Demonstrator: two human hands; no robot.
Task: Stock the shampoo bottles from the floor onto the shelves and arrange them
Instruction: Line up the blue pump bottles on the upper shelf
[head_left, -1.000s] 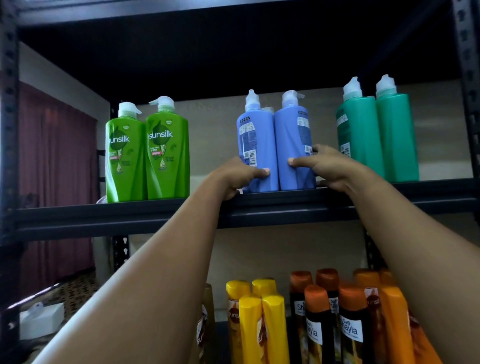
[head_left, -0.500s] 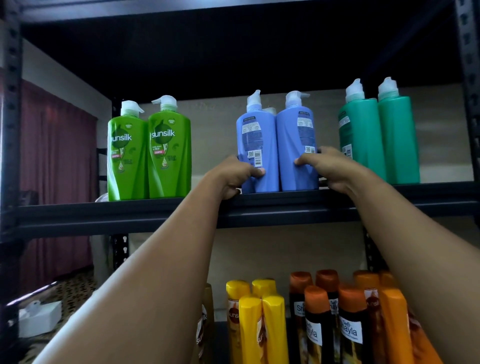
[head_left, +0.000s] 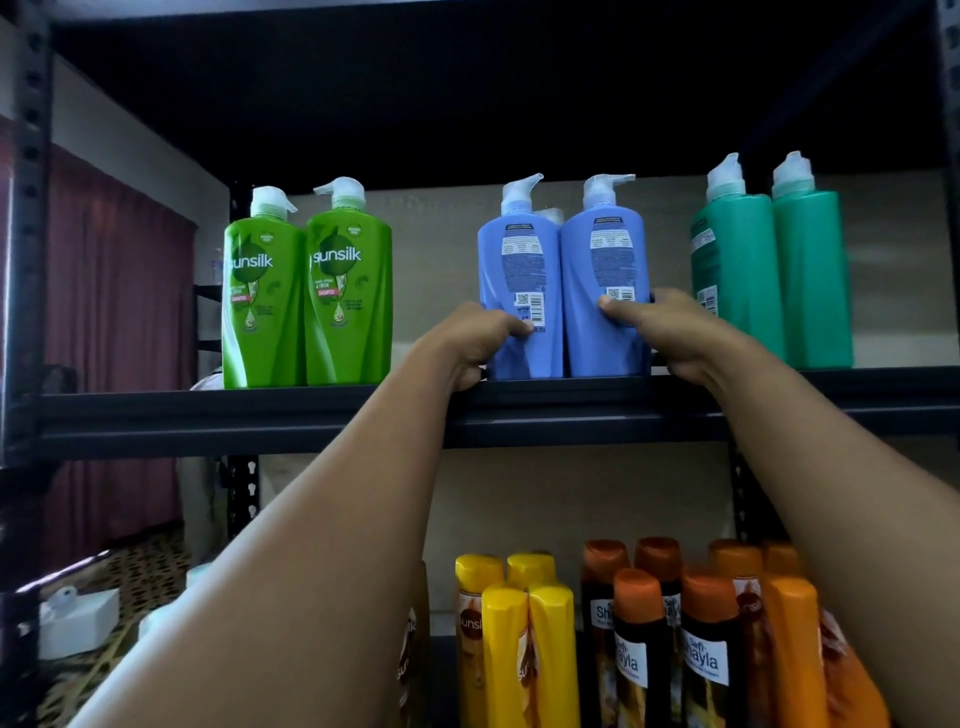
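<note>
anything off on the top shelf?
Yes: the two blue bottles, gripped by the left hand and right hand, show their back labels with barcodes, while the green bottles beside them face label-forward. All stand upright; no spill or damage shows.

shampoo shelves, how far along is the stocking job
Looks done: two green bottles and two teal bottles stand paired on the upper shelf, while yellow bottles and orange bottles fill the shelf below. In hand: the left hand and right hand each grip one of the blue bottles, whose back labels face out. Left: probably turning them. The floor stock is out of view.
</note>
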